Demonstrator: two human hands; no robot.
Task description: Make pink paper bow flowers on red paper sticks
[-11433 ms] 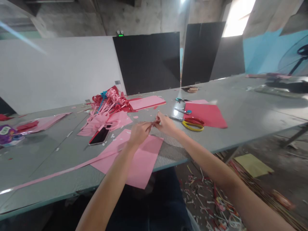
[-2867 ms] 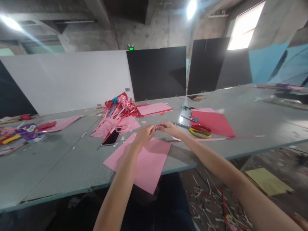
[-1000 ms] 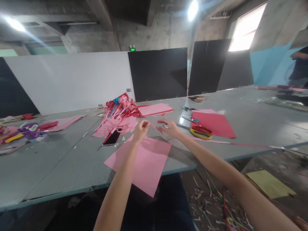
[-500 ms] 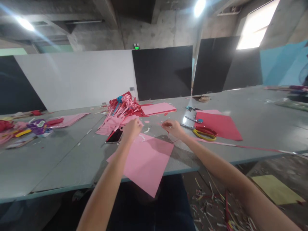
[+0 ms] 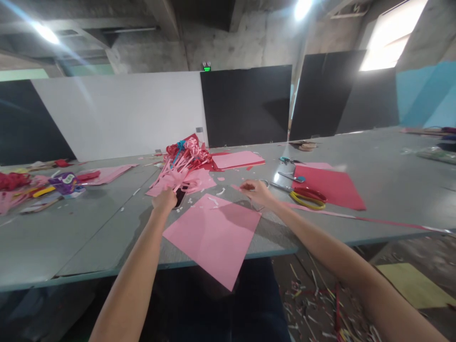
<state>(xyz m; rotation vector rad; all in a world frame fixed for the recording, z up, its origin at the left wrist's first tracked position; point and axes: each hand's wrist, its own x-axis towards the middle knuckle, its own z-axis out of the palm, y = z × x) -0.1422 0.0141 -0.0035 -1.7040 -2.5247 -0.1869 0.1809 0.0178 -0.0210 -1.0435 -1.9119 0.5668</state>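
A square pink sheet [image 5: 217, 235] lies at an angle on the grey table, one corner past the front edge. Over the near end of a dark phone [image 5: 180, 196], my left hand [image 5: 165, 200] has its fingers mostly hidden from view. My right hand [image 5: 253, 188] is pinched just beyond the sheet's right side, on a small pink strip end. Small white scraps lie between the hands. Behind my left hand are cut pink strips [image 5: 174, 180] and a heap of pink and red curled ribbons [image 5: 188, 153].
Scissors with red and yellow handles [image 5: 308, 198] lie beside red paper [image 5: 331, 187]. A long pink ribbon [image 5: 384, 221] runs right. Stacked pink paper [image 5: 238, 160] lies behind. A purple packet [image 5: 67, 184] stands at left. Scraps litter the floor.
My left hand has moved left, away from the middle of the table to the phone, uncovering the pink sheet's left corner. My right hand has stayed nearly in place. The view has shifted slightly.
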